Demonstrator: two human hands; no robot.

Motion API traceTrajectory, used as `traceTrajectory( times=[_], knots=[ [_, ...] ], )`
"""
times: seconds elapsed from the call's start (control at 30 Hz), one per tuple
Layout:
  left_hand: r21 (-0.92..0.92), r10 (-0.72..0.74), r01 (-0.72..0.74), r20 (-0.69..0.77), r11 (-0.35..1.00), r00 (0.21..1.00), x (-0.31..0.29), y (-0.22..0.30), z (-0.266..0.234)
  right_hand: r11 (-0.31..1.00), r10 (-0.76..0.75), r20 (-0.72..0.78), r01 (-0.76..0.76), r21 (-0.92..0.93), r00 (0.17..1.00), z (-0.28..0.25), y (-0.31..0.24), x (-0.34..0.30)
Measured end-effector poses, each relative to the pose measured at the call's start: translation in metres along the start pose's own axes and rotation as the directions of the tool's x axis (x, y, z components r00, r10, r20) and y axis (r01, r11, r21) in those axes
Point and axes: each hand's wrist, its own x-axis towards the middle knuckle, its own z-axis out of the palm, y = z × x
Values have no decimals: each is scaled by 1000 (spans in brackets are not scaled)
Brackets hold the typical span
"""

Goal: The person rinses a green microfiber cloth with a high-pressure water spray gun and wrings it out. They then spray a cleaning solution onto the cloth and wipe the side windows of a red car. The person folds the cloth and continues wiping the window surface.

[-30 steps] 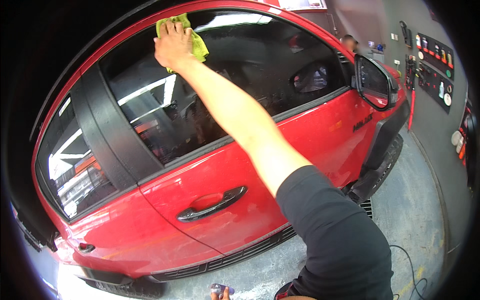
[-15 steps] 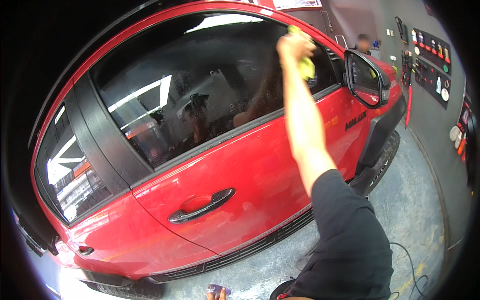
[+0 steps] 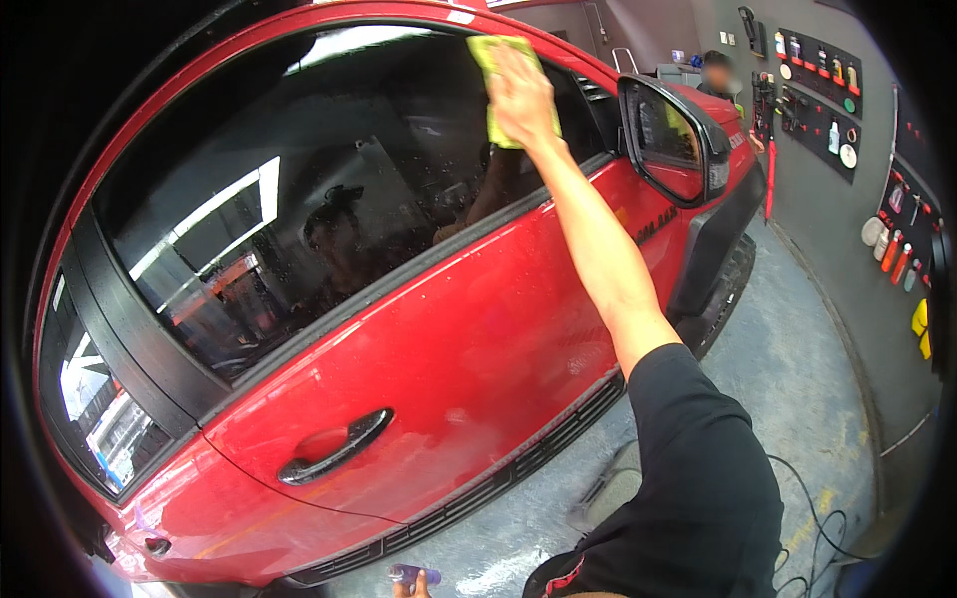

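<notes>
High on the window glass (image 3: pixel 329 189), near its front upper corner, the right hand (image 3: pixel 520 95) is pressed flat, palm down on a yellow-green cloth (image 3: pixel 503 75). Fingers are spread over the cloth, pinning it against the glass rather than bunching it up; cloth edges poke out above the fingertips and below the heel of the hand. The bare forearm runs down and away from the glass to a black sleeve (image 3: pixel 698 468) at the lower right.

Way below the window, at the bottom edge of the view, the left hand (image 3: pixel 409 585) barely peeks in, fingers wrapped around a small purple bottle (image 3: pixel 414 574); only its top shows.

Under the glass sits the red car door (image 3: pixel 469 359), beaded with water drops, with a dark door handle (image 3: pixel 334 448) well below and behind the cloth. Just ahead of the cloth, beyond the window's front edge, the black side mirror (image 3: pixel 668 135) sticks out. Past the mirror, a grey wall carries a rack of bottles (image 3: pixel 817 70), and another person (image 3: pixel 716 75) stands far back near it. Below the door, the wet grey floor (image 3: pixel 788 329) holds a black cable (image 3: pixel 817 518) coiled beside the sleeve.
</notes>
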Motion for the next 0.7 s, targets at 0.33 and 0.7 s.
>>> traceTrajectory(
  times=[0.33,0.7],
  knots=[
    [-195,12,-16,-23,981,1000,-22,46,-10,483,818,-230,-847,-223,527,-16,-13,-71],
    [-337,-62,30,-85,941,994,-29,-5,-18,361,919,-96,-912,-193,384,-31,-11,-57]
  ],
)
